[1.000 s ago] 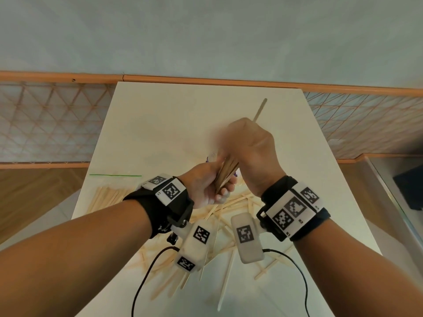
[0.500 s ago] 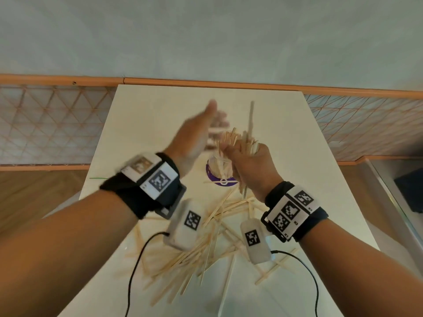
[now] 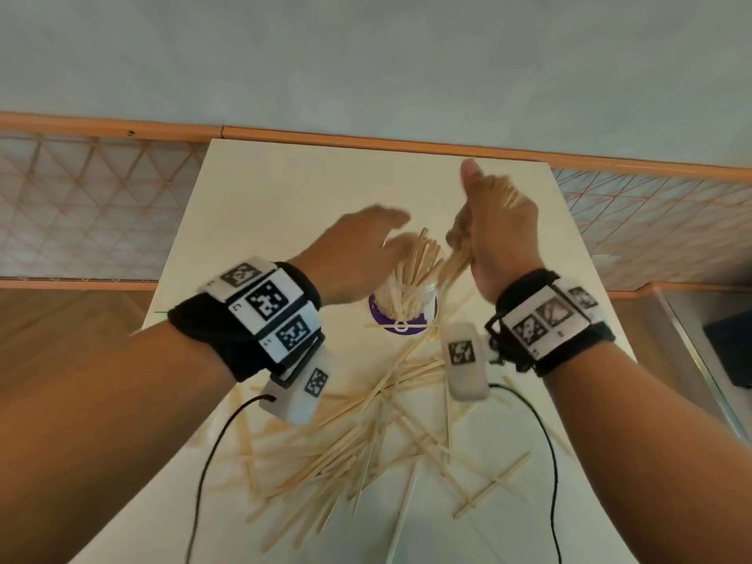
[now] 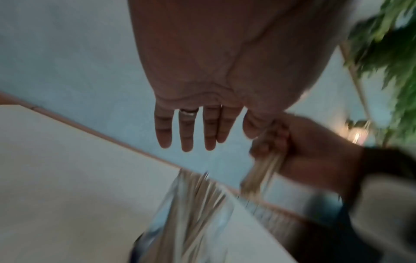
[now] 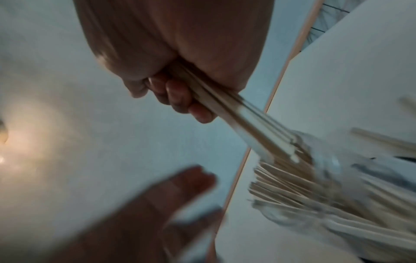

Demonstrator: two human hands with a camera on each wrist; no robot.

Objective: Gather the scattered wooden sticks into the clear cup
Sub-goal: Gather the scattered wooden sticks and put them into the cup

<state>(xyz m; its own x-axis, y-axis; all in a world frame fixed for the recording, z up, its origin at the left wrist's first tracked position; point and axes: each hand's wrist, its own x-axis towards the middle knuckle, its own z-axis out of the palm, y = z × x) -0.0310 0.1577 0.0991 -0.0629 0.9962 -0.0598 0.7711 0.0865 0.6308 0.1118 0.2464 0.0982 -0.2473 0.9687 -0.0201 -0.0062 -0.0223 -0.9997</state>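
Observation:
A clear cup (image 3: 407, 297) with a purple base stands mid-table, stuffed with upright wooden sticks (image 3: 419, 262). My right hand (image 3: 494, 234) grips a bundle of sticks (image 3: 455, 266) just right of the cup, their lower ends slanting toward its rim. The right wrist view shows that bundle (image 5: 238, 117) clamped under curled fingers, its tips at the cup's mouth (image 5: 326, 160). My left hand (image 3: 358, 254) hovers flat and empty just left of the cup, fingers straight (image 4: 186, 128). Many loose sticks (image 3: 358, 441) lie scattered on the table nearer to me.
The pale table (image 3: 285, 189) ends at an orange-trimmed wall edge (image 3: 366, 140) behind the cup. Cables (image 3: 211, 462) trail from both wrist units across the near table. Patterned floor lies on either side; green foliage (image 4: 387, 44) shows in the left wrist view.
The left hand let go of the bundle and swung out flat beside the cup. The right hand took the bundle, raised it and shifted right of the cup.

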